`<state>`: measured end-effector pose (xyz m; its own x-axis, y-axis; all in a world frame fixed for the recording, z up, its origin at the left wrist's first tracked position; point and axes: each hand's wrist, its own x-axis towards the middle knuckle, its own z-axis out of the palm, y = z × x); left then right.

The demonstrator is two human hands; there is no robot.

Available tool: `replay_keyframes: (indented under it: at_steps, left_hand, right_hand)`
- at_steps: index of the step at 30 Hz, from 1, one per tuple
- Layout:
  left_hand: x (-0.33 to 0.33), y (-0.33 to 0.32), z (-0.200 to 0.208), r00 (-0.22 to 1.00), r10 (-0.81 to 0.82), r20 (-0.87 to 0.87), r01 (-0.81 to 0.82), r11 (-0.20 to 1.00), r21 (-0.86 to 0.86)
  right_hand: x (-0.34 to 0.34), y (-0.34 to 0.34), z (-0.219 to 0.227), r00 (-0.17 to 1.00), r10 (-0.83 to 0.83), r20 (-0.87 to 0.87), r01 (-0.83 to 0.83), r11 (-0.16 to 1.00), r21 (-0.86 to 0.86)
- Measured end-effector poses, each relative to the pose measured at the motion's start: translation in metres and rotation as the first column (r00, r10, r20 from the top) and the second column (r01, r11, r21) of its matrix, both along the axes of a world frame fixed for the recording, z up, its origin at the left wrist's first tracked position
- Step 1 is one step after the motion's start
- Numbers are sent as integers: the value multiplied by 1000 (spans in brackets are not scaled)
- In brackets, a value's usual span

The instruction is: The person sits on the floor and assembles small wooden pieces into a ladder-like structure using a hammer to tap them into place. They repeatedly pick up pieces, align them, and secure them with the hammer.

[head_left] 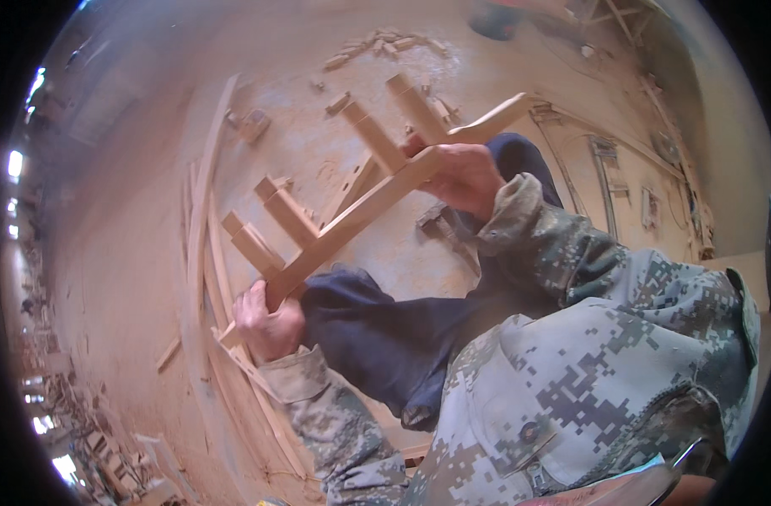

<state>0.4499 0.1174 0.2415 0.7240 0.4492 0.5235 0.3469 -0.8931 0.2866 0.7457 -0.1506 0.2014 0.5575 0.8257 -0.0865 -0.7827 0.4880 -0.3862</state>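
I hold a wooden frame piece (360, 211), a long curved rail with several short square posts sticking up from it, tilted across my lap. My left hand (265, 322) grips the lower end of the rail near my knee. My right hand (463, 175) clasps the rail close to its upper end, just under two of the posts. My legs in dark blue trousers (385, 337) lie under the piece, and camouflage sleeves cover both forearms.
Long thin wooden strips (201, 211) lie on the dusty floor to the left. Wood offcuts (377, 46) are scattered farther off. More curved wooden frames (604, 169) lie on the floor to the right.
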Motion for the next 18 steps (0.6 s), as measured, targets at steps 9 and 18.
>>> replay_keyframes:
  at_steps: [9, 18]
  left_hand:
    - [-15, 0, -31, 810, -173, -560, 74, 978, -195]
    - [-72, -78, -97, 866, 118, -485, -94, 993, 75]
  right_hand:
    - [-4, 21, -20, 914, -292, -282, -69, 572, -818]
    - [-10, 3, -41, 990, 1, -142, -120, 537, -835]
